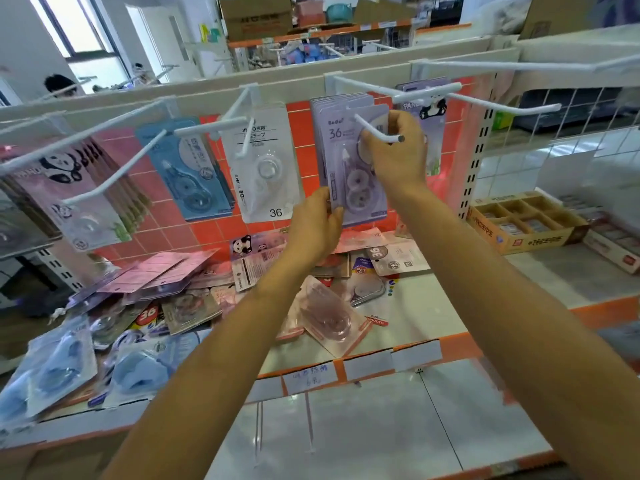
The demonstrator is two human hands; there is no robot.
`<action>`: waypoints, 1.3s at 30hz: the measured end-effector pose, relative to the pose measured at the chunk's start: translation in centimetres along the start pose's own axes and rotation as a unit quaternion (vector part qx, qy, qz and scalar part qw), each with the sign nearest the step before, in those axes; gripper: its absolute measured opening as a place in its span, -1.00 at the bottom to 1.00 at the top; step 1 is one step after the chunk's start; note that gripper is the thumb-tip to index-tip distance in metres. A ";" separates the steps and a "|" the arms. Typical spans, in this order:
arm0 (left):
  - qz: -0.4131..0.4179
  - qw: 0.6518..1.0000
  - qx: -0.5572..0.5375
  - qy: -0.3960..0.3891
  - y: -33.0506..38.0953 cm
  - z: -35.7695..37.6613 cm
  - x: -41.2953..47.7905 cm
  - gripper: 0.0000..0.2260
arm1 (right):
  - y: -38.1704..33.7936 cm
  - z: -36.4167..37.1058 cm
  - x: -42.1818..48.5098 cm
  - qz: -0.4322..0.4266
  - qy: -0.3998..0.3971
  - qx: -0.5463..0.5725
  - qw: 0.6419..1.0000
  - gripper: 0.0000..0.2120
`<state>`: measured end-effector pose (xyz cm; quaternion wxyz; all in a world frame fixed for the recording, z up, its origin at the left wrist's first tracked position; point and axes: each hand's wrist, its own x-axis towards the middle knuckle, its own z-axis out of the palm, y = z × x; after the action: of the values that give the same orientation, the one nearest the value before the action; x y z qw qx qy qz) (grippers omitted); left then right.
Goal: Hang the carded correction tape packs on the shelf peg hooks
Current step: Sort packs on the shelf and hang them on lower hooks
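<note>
A lilac carded correction tape pack [349, 161] marked 36 hangs at the front of a stack on a white peg hook [375, 129]. My right hand [398, 154] pinches the pack's upper right part beside the hook's tip. My left hand [317, 230] holds the stack's lower left edge, fingers curled round it. Other hooks carry a white pack [263, 168], blue packs [188, 171] and pink panda packs [72, 195]. Loose packs [180, 299] lie heaped on the shelf below.
Several white peg hooks [502, 103] jut toward me at head height. A yellow divided cardboard box [530, 223] stands on the shelf at right. Price labels [367, 365] line the orange shelf edge. A person's head [60, 84] shows beyond the shelf at far left.
</note>
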<state>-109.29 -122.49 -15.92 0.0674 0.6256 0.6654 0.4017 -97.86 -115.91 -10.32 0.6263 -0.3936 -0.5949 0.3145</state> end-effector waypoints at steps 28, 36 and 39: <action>-0.062 0.947 0.286 -0.133 -10.5 3.8 -9.0 -0.71 | 13.0 3.2 -12.5 0.205 -0.258 -0.244 0.912 -0.70; -0.047 0.958 0.260 -0.114 -11.8 4.5 -10.1 -0.74 | 12.9 5.0 -13.6 0.166 -0.364 -0.336 0.853 -0.63; -0.038 0.967 0.230 -0.106 -11.7 4.2 -10.2 -0.74 | 12.5 5.0 -13.2 0.177 -0.347 -0.322 0.863 -0.62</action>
<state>-113.82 -128.40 -30.14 0.0065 0.6376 0.7521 0.1665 -103.10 -120.54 -27.86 0.1518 -0.5377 -0.7623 0.3268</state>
